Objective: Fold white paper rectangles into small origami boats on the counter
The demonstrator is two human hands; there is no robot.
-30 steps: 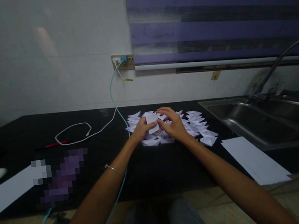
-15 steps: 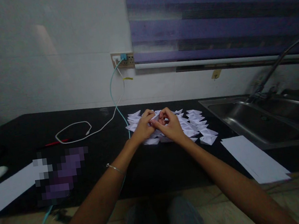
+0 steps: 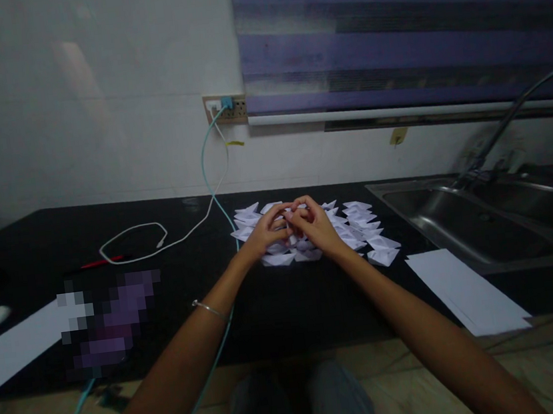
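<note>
My left hand [image 3: 266, 230] and my right hand [image 3: 316, 225] meet over the counter, fingers curled and fingertips touching. Between them they pinch a small piece of folded paper [image 3: 292, 237], white and mostly hidden by the fingers. Under and around the hands lie several white folded paper boats [image 3: 359, 220] in close rows. Part of this group is covered by my hands. One paper boat [image 3: 383, 257] lies at the near right corner of the group. On my left wrist is a thin bracelet [image 3: 209, 307].
Flat white paper sheets [image 3: 462, 288] lie right of the boats, beside a steel sink [image 3: 419, 216]. At left are a white paper strip [image 3: 16, 343], a blurred purple object [image 3: 119, 320], a red pen-like item [image 3: 102, 262] and a white cable [image 3: 134, 259]. A teal cable [image 3: 202, 155] hangs from the wall socket.
My fingers have drawn closer together around the paper, and my right fingers have turned inward. Less of the held paper shows on top. The view has shifted slightly.
</note>
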